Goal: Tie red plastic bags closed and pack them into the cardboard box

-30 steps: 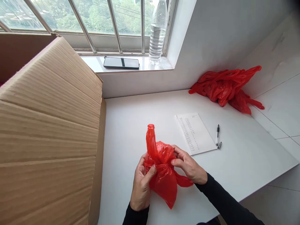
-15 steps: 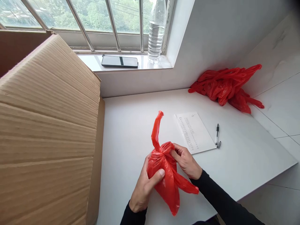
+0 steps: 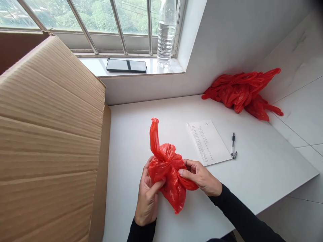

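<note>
Between my hands is a red plastic bag [image 3: 174, 188], gathered in at its middle, with one handle sticking up toward the window. My left hand [image 3: 148, 198] grips its left side, thumb on top and fingers mostly hidden beneath. On the right side, my right hand [image 3: 199, 174] pinches the plastic between thumb and fingers, close to the other handle. Whatever may be inside the bag is hidden. A sheet of paper with rows of writing [image 3: 210, 141] lies just beyond my right hand.
An open cardboard box [image 3: 50, 134] stands at the left. Crumpled red plastic bags [image 3: 239, 90] lie in the back right corner of the white table [image 3: 131, 134]. A pen [image 3: 233, 144] is beside the paper. On the windowsill are a phone [image 3: 126, 65] and a water bottle [image 3: 166, 43].
The red bag has turned and shifted slightly left in my hands, its upright handle leaning left now. My right hand has moved its grip toward the lower handle, which now points less far out.
</note>
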`<state>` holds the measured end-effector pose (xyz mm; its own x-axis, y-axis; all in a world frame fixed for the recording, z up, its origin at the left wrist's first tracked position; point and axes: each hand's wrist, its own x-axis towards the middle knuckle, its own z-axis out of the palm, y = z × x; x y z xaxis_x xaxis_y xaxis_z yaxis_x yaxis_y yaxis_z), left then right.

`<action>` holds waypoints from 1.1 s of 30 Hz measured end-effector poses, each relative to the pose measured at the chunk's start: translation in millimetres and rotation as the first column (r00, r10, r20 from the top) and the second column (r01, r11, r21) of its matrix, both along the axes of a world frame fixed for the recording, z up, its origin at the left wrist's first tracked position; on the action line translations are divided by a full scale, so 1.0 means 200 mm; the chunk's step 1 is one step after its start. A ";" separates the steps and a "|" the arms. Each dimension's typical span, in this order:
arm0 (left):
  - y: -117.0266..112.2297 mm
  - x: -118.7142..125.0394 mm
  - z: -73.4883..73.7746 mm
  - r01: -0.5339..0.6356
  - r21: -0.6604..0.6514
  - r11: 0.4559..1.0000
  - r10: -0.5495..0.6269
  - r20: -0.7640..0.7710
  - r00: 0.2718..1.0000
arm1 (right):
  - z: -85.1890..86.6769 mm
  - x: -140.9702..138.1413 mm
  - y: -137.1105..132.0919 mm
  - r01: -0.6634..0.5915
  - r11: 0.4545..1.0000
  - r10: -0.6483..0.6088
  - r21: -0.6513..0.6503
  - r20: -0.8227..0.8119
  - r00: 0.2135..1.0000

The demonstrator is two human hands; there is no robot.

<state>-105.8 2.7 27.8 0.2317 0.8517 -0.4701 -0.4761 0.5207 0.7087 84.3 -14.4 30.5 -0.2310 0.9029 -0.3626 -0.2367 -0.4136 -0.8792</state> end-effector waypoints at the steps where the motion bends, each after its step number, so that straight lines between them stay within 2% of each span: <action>1: 0.00 0.00 0.01 -0.013 -0.018 1.000 0.013 0.016 1.000 | 0.01 0.00 0.00 0.015 1.000 -0.015 -0.012 -0.009 1.000; 7: -0.02 -0.02 0.02 -0.045 -0.099 0.994 0.066 0.221 0.973 | -0.02 -0.01 0.00 0.041 0.997 -0.050 -0.064 -0.153 0.987; 10: -0.06 -0.02 -0.01 0.027 -0.178 0.984 0.021 0.266 0.964 | -0.03 -0.01 0.00 0.080 0.994 -0.092 -0.072 -0.181 0.979; 13: -0.09 -0.01 -0.04 0.100 -0.186 0.977 -0.060 0.210 0.976 | -0.03 -0.01 0.00 0.098 0.993 -0.109 -0.067 -0.184 0.977; 16: -0.10 0.01 -0.05 0.033 -0.154 0.988 -0.017 0.105 0.994 | -0.03 -0.01 -0.01 0.119 0.990 -0.130 -0.073 -0.165 0.978; 19: -0.09 0.01 -0.04 -0.024 -0.141 0.990 0.027 0.017 0.999 | -0.04 -0.01 -0.02 0.013 0.996 -0.027 -0.094 -0.149 0.989; 21: -0.09 0.01 -0.02 -0.001 -0.125 0.992 0.002 0.007 1.000 | -0.03 -0.01 -0.02 -0.047 0.997 0.038 -0.060 -0.141 0.989; 25: -0.10 0.01 -0.02 0.059 -0.076 0.995 -0.061 -0.014 0.998 | -0.02 -0.02 0.00 0.006 0.999 0.000 0.049 -0.112 0.994; 29: -0.10 0.02 -0.04 0.055 -0.071 0.996 -0.058 -0.033 0.998 | -0.01 -0.02 0.00 0.024 0.999 -0.020 0.037 -0.103 0.995; 33: -0.08 0.02 -0.05 0.113 -0.083 0.990 -0.115 -0.030 0.993 | -0.02 -0.01 -0.01 -0.011 1.000 0.011 0.014 -0.020 1.000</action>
